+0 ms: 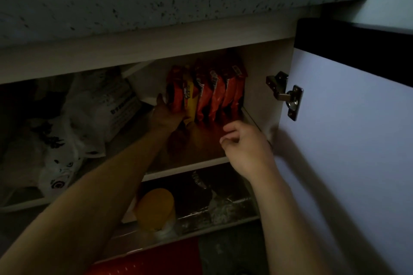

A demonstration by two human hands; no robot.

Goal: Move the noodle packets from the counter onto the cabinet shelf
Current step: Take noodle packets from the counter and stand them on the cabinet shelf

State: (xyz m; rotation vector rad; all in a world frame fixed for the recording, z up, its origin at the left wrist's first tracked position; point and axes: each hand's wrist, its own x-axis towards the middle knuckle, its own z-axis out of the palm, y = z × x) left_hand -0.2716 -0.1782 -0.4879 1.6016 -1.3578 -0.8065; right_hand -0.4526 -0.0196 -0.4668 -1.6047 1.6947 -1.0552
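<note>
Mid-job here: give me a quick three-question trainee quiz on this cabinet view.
1. True or false: the noodle packets stand upright in a row on the shelf.
2. Which hand holds the leftmost packet? A) left hand B) right hand
3. Fill in: the cabinet door is ____.

Key: 1 true; 2 A; 3 open.
</note>
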